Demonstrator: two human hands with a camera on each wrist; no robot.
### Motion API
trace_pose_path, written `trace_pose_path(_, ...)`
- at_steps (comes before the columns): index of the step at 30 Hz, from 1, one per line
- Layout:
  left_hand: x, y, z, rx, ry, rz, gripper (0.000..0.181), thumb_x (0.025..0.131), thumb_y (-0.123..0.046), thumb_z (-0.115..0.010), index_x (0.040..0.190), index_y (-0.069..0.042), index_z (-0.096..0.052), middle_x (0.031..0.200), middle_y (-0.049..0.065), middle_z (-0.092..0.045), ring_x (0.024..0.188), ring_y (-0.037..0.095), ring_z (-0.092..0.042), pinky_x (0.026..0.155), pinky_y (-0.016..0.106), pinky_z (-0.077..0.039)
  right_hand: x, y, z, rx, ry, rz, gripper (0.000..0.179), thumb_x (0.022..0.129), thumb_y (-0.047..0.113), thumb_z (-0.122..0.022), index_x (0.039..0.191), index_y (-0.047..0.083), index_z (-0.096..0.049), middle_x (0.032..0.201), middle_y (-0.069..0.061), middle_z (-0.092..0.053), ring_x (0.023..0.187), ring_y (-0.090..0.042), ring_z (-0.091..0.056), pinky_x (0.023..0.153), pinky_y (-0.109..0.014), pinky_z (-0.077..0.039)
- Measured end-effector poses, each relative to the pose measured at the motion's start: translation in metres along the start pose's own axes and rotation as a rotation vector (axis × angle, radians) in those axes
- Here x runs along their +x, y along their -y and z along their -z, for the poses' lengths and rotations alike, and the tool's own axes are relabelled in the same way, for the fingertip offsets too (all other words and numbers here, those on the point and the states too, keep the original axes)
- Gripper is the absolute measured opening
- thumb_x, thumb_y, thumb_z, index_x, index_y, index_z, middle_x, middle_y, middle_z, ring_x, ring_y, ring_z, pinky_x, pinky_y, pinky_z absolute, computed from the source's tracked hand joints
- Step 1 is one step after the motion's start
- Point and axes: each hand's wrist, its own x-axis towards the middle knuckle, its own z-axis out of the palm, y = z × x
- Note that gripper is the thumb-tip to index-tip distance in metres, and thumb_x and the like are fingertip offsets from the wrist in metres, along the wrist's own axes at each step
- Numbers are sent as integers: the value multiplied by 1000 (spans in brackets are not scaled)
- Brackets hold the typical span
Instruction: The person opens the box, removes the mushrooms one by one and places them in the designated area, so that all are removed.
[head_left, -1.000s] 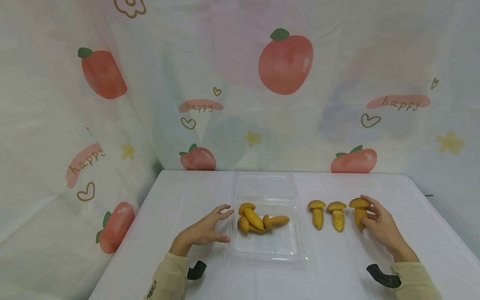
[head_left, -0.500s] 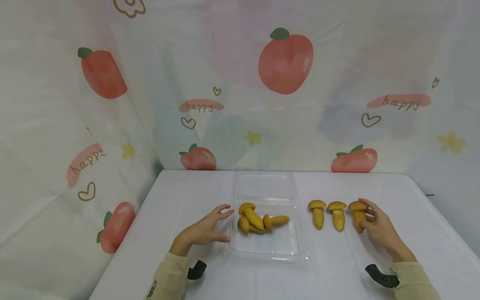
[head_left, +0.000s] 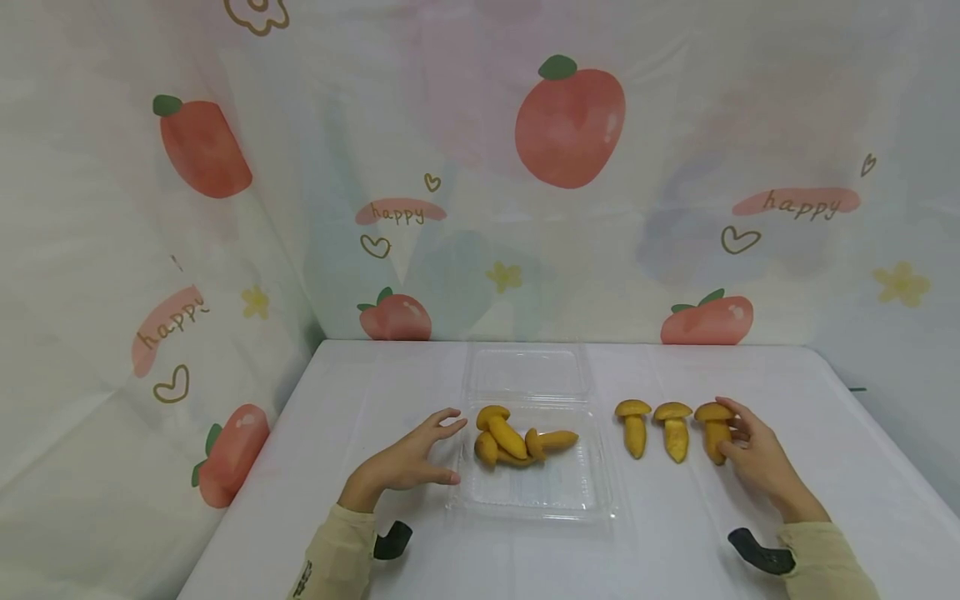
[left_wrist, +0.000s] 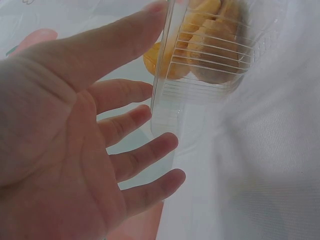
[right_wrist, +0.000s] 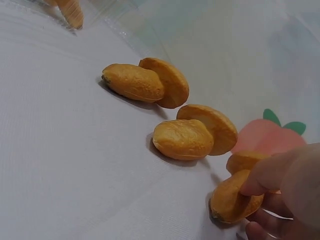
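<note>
At the right end of a row, my right hand (head_left: 767,463) holds a yellow-brown mushroom (head_left: 715,435) between thumb and fingers. The right wrist view shows the thumb on the stem of this mushroom (right_wrist: 231,199), with fingertips behind it. Left of it lie a middle mushroom (head_left: 676,437) and a left mushroom (head_left: 634,434), caps pointing away from me. Several more mushrooms (head_left: 507,437) are heaped in a clear plastic box (head_left: 551,493). Beside that box's left wall, my left hand (head_left: 401,460) has its fingers spread and grips nothing. Its fingertips are close to the wall; contact is unclear.
The box's clear lid (head_left: 528,372) lies folded back toward the rear of the white table (head_left: 390,375). A printed cloth (head_left: 465,150) hangs behind and on the left. Dark wrist-mounted parts (head_left: 761,552) stick out near both sleeves.
The right-hand mushroom has shifted slightly left and toward me under my right hand, nearer to the other two. My left hand and the box stay as they were.
</note>
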Motion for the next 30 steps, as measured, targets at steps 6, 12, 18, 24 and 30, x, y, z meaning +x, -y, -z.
trace_pose_path(6,0,0,0,-4,1,-6,85,88,-20,-80,157,-4,-34,167,17,-20,153,43,-24,120,64,-27,1,1,1,-22,20,-11,71,92,-7,-53,156,-6,-22,145,-40,-36,119,-55,-48,70,-8,-42)
trace_pose_path(12,0,0,1,-7,2,-10,85,88,-20,-80,157,-4,-33,167,17,-20,153,44,-24,120,64,-27,1,-1,0,-24,5,13,68,91,-8,-53,154,-8,-27,143,-40,-38,116,-54,-49,70,-2,-36)
trace_pose_path(18,0,0,0,-7,0,-6,85,88,-20,-80,157,-4,-34,167,16,-20,153,44,-24,120,64,-27,1,-1,1,-29,24,-15,66,94,-7,-52,154,-7,-26,143,-40,-38,118,-56,-50,71,-8,-43)
trace_pose_path(24,0,0,0,-7,-4,4,85,88,-20,-80,157,-5,-34,167,15,-20,153,43,-24,120,64,-27,2,-2,2,-43,36,-34,67,95,-6,-51,155,-7,-24,144,-41,-37,119,-56,-50,75,-17,-52)
trace_pose_path(30,0,0,0,-15,0,4,85,88,-20,-80,158,-5,-34,167,16,-20,153,43,-24,120,64,-27,4,-2,1,-55,43,-60,69,96,-4,-52,157,-5,-19,146,-42,-34,121,-56,-47,91,-53,-57)
